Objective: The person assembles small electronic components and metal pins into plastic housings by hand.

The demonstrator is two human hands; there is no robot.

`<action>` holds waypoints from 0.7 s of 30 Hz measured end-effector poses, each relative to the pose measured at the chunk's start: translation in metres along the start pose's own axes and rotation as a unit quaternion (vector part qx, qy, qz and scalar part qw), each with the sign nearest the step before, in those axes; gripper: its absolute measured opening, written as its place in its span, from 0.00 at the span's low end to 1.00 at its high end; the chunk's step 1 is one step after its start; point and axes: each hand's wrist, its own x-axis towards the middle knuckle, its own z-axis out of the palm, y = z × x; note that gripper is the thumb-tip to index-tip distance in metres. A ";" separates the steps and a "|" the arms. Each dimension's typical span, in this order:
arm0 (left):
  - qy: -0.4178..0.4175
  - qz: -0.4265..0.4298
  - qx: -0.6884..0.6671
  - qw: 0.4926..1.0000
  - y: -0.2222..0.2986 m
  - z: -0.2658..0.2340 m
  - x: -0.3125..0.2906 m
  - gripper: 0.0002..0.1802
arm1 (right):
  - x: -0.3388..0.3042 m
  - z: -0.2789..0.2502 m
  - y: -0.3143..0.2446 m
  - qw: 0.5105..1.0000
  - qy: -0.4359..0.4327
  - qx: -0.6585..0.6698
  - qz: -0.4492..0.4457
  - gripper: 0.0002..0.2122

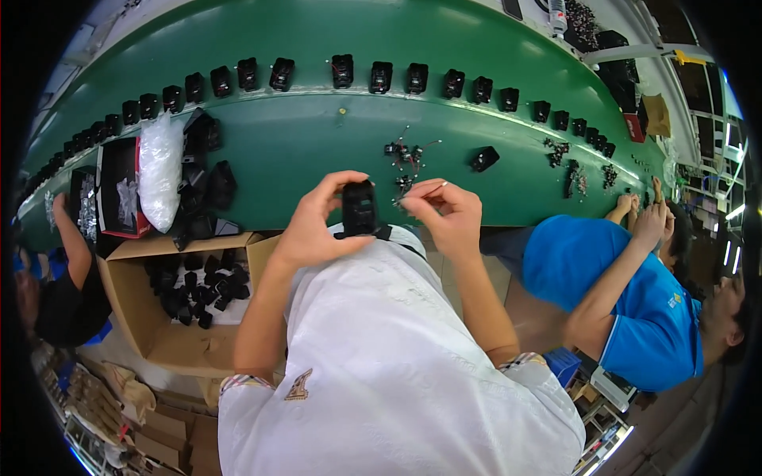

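My left hand [321, 222] grips a black plastic housing [359, 208], an open-fronted box shape held upright between thumb and fingers at the table's near edge. To its right, my right hand [451, 216] is closed in a pinch, thumb against fingertips. Whatever sits in that pinch is too small to make out. Just beyond those fingertips lies a loose cluster of small wired parts [406, 155] with thin red and dark leads. Another black housing [483, 159] lies on the green table [294, 151], right of the cluster.
Black housings [381, 77] stand in a long curved row across the table. At left are a clear plastic bag [160, 174], piled black parts [218, 186] and a cardboard box [190, 349] holding more. A blue-shirted person [627, 293] works at right; another's arm [71, 246] reaches in left.
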 end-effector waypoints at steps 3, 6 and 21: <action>0.006 -0.021 0.005 1.000 0.024 0.009 -0.004 0.43 | 0.001 0.012 -0.017 0.989 -0.047 -0.100 -0.096 0.05; 0.011 0.031 -0.005 0.999 0.027 0.005 -0.008 0.43 | 0.000 0.010 -0.025 0.984 -0.051 -0.093 -0.140 0.07; -0.179 0.099 -0.276 0.939 0.023 -0.022 -0.027 0.56 | -0.008 0.016 -0.049 0.968 -0.098 0.066 -0.223 0.09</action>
